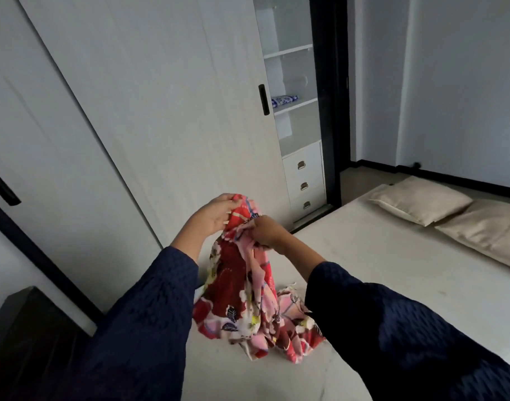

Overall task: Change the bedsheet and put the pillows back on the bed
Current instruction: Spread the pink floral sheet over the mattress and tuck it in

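The left hand (216, 214) and the right hand (263, 230) both grasp the top of a bunched red and pink floral cotton bedsheet (242, 290). It hangs down from the hands, and its lower folds rest on the bare white mattress (378, 256). Two beige rectangular pillows (421, 199) lie side by side at the far end of the mattress, near the grey wall (465, 82).

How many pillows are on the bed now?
2. The far pillow lies at the far end of the bed; the near pillow beside it, cut by the picture's edge. Others may be hidden.
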